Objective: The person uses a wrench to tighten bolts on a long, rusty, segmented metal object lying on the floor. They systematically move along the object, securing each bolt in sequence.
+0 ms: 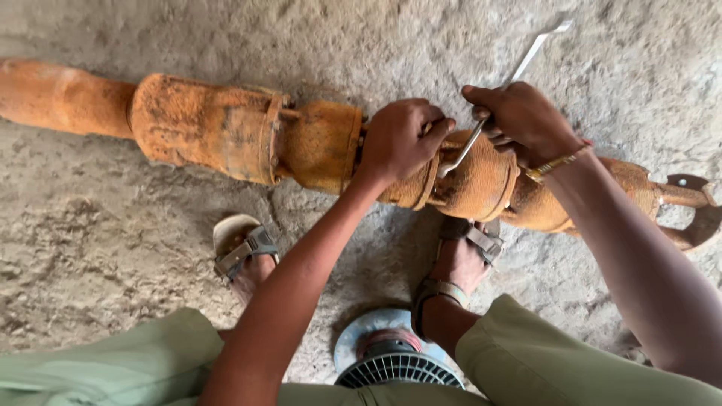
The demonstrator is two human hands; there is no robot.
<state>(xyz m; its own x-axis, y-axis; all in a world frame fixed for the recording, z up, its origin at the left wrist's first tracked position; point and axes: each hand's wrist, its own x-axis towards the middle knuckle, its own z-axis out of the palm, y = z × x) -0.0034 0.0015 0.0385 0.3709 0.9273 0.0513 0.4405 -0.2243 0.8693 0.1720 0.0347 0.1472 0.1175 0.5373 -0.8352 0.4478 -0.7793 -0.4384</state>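
A long rusty orange pump body lies across the concrete floor, made of several flanged sections. My left hand is closed over a flange joint near its middle. My right hand grips a slim metal spanner whose lower end sits at that same joint and whose handle points up and to the right. A gold bracelet is on my right wrist. The spot where the spanner meets the flange is partly hidden by my fingers.
My two sandalled feet stand in front of the pump, the right one touching it. A round blue part with a black ribbed grille lies between my knees. A rusty bracket ends the pump at far right.
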